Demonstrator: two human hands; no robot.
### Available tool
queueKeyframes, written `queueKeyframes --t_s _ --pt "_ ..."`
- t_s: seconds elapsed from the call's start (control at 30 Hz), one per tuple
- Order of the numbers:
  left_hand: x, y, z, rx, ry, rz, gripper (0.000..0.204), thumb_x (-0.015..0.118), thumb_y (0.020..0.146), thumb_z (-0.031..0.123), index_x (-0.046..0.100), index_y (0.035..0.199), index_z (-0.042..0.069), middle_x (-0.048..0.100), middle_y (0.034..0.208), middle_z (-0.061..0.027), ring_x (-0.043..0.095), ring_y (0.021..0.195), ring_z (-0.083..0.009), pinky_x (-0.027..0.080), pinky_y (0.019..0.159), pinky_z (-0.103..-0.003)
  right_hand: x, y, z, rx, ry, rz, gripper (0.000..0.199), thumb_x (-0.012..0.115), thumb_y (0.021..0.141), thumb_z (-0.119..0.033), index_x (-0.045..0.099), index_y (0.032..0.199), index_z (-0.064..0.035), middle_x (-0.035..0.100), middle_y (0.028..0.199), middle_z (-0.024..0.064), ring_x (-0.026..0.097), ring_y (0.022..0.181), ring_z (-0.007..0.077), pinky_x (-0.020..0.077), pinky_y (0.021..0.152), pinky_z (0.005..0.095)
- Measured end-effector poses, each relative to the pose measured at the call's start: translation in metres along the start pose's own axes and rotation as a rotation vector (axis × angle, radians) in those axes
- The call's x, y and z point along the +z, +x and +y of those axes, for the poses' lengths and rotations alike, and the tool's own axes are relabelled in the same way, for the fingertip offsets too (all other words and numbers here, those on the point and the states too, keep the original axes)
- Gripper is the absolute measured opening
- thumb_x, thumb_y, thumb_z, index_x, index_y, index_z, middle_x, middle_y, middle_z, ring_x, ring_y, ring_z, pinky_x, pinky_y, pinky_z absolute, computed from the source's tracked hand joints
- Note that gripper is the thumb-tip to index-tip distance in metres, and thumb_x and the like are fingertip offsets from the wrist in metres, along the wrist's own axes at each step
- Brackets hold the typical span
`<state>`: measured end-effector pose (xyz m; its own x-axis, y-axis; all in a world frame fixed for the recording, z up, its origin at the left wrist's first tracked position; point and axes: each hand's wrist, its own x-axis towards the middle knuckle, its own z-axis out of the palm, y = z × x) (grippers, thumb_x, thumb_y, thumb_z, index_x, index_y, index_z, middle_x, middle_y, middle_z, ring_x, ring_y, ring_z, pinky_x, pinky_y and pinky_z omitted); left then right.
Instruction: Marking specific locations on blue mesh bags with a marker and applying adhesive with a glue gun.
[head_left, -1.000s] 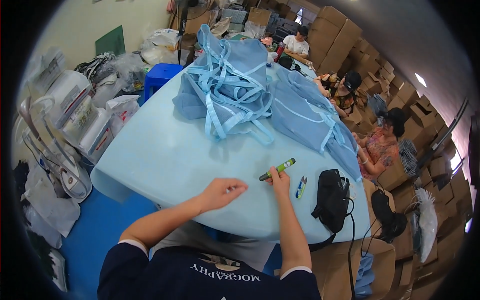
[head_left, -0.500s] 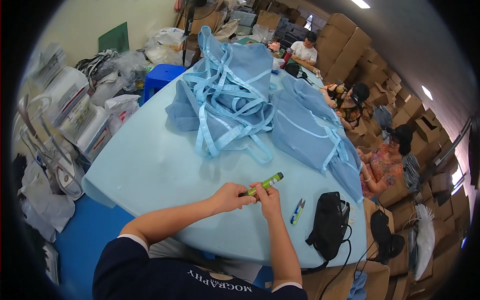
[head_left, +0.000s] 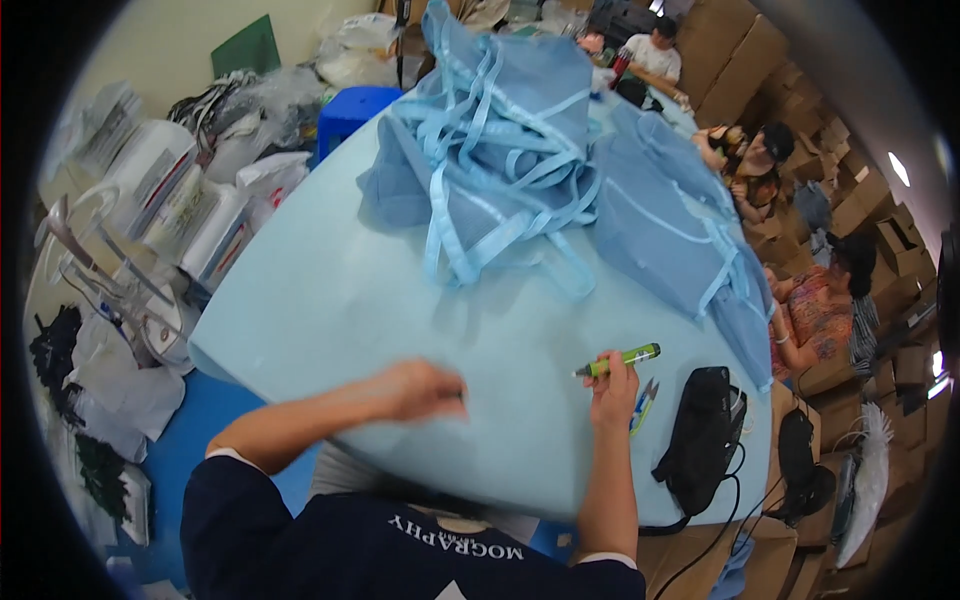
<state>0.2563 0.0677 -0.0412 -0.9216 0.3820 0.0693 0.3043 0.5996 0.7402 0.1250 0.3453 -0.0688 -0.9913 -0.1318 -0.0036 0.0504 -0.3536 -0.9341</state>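
A green marker point(head_left: 625, 360) is gripped near its middle by my right hand point(head_left: 613, 388), its narrow bare tip pointing left. My left hand point(head_left: 418, 390) is raised over the table to the left, smeared by motion, with its fingers closed. A small dark piece, which looks like the marker cap point(head_left: 462, 398), shows at its fingertips. Just right of my right hand lie small thread snips point(head_left: 645, 408), partly hidden by it. Farther back on the table sits a heap of blue mesh fabric point(head_left: 535, 100) with light blue straps.
The table point(head_left: 330, 290) has a pale blue cover. A black pouch point(head_left: 695, 440) with cables lies at its right edge. Another blue mesh piece point(head_left: 665, 230) stretches along the right side. Several people sit beyond that edge, near stacked cardboard boxes. A blue stool point(head_left: 355, 108) stands back left.
My hands have come apart, the left going left and the right moving right with the marker. The marker's left end is now uncapped. The whole view has shifted a little.
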Motion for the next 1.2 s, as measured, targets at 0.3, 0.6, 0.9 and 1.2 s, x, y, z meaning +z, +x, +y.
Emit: queueKeyframes --t_s 0.3,0.6,0.9,1.2 --pt "-0.119 -0.033 -0.135 -0.343 0.728 0.621 0.033 0.068 0.076 0.02 0.063 0.107 0.01 0.057 0.08 -0.0123 0.055 0.073 -0.0307 0.045 0.066 -0.04 0.002 -0.001 0.01 -0.058 -0.074 -0.19 0.026 0.052 0.093 -0.021 0.056 0.106 0.0013 0.057 0.076 0.0055 0.053 0.063 0.0141 0.042 0.057 0.026" --pt "-0.112 -0.014 -0.15 -0.387 0.514 0.726 0.043 0.072 0.071 0.016 0.058 0.11 0.006 0.062 0.081 -0.015 0.059 0.077 -0.0329 0.047 0.073 -0.04 -0.004 -0.009 0.016 0.024 -0.178 -0.078 0.022 0.057 0.09 -0.019 0.06 0.101 0.0005 0.062 0.078 0.007 0.055 0.062 0.0117 0.0435 0.056 0.024" --pt "-0.004 0.083 -0.015 0.45 0.333 0.283 0.02 0.072 0.068 0.012 0.064 0.086 0.008 0.059 0.074 -0.008 0.058 0.073 -0.0265 0.045 0.065 -0.038 -0.009 -0.009 -0.016 -0.293 -0.027 0.127 0.024 0.056 0.089 -0.017 0.059 0.099 0.0044 0.06 0.074 0.0071 0.053 0.061 0.0127 0.0424 0.057 0.0265" --pt "0.133 0.201 0.043 0.536 0.178 0.076 0.035 0.069 0.068 0.012 0.057 0.101 0.008 0.057 0.088 -0.0094 0.055 0.086 -0.0289 0.041 0.08 -0.04 -0.025 -0.02 -0.041 -0.637 0.013 0.318 0.018 0.054 0.087 -0.01 0.058 0.097 0.0047 0.061 0.075 0.0077 0.054 0.064 0.0116 0.0449 0.061 0.0248"
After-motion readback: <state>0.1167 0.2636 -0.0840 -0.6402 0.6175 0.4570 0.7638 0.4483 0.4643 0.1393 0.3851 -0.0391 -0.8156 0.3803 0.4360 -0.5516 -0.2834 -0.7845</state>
